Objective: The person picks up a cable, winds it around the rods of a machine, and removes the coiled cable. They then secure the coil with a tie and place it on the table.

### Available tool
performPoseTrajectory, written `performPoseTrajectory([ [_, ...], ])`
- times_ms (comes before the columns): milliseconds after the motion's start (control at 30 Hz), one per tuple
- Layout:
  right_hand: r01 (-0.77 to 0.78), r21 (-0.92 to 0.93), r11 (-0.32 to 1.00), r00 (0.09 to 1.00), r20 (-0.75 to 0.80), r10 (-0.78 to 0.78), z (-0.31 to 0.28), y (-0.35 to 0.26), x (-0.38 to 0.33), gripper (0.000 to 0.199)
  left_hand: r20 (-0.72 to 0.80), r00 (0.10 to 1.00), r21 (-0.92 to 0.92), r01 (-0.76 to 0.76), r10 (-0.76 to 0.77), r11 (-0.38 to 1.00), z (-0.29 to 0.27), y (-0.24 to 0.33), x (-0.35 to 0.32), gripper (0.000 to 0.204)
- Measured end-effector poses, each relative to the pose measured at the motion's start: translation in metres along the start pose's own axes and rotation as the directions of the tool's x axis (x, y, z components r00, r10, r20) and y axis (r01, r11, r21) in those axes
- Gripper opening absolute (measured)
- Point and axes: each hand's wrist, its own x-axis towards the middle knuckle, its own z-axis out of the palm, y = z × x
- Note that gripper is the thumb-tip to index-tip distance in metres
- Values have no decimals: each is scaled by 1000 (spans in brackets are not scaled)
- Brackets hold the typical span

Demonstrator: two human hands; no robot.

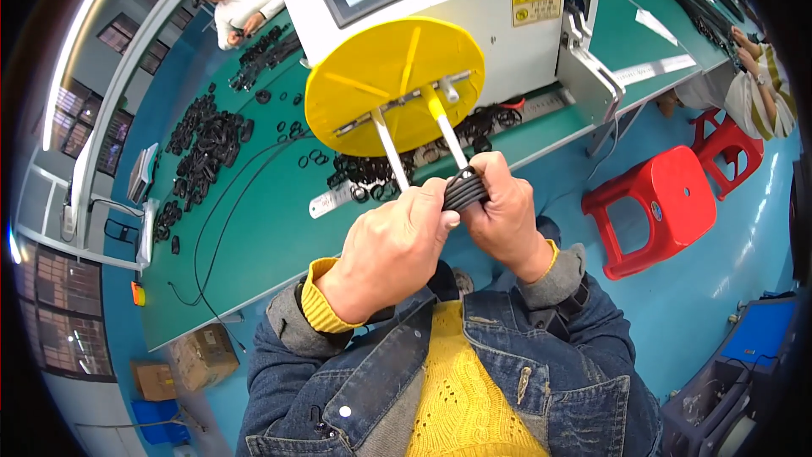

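A small coil of black cable (464, 191) is gripped between my two hands in front of the winding machine (486, 55). My left hand (393, 241) is closed, its thumb and fingers pressed on the coil's left side. My right hand (505, 216) closes round the right side, fingers curled. Two metal rods (388, 151) stick out toward me from the machine's yellow disc (355, 89). Their near ends reach close to my hands; whether the coil still touches a rod is hidden by my fingers.
Piles of black cable coils (211, 140) lie on the green table (254, 241), with loose black rings near the disc. A loose cable (203, 258) trails over the table's front edge. Red stools (668, 207) stand to the right. Two other people sit at the far left and far right.
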Motion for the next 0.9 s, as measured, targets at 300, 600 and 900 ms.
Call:
performPoseTrajectory([
  [300,19,-133,991,958,285,20,7,41,-76,18,-27,1000,-505,-12,-2,863,80,-48,-46,32],
  [600,217,-299,929,781,625,18,27,57,-100,17,930,369,-368,929,-6,27,112,-73,-74,27],
  [900,57,-74,996,863,504,-11,43,76,-128,26,820,569,-572,818,66,50,141,-78,-97,24],
])
